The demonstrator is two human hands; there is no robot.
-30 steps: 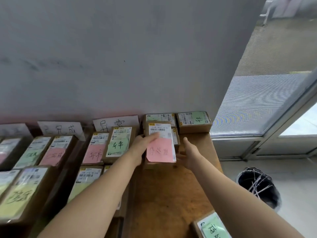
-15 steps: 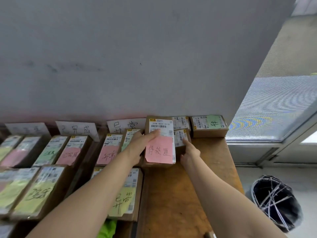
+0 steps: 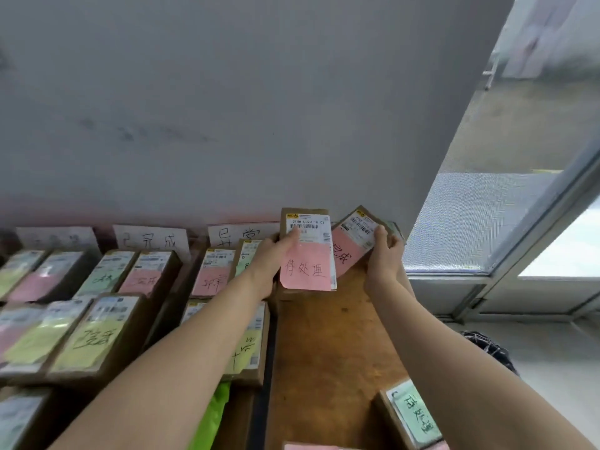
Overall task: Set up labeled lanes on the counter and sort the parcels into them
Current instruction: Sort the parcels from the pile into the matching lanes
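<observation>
My left hand (image 3: pixel 269 254) grips the left edge of a brown parcel (image 3: pixel 306 251) with a white shipping label and a pink handwritten note, thumb on its front. My right hand (image 3: pixel 384 258) holds a second, smaller parcel (image 3: pixel 352 241), also with a pink note, tilted up off the wooden counter (image 3: pixel 324 352) beside the first. White lane signs (image 3: pixel 151 241) with handwritten characters lean against the wall behind rows of sorted parcels (image 3: pixel 207 271) with pink, green and yellow notes.
A parcel with a green note (image 3: pixel 415 417) lies at the counter's near right edge. The grey wall rises right behind the lanes. To the right are a glass door and a dark wire bin (image 3: pixel 487 349) on the floor.
My right hand has picked up the small pink-noted parcel from the back right stack and tilted it up. My left hand keeps its hold on the larger parcel, now slightly higher.
</observation>
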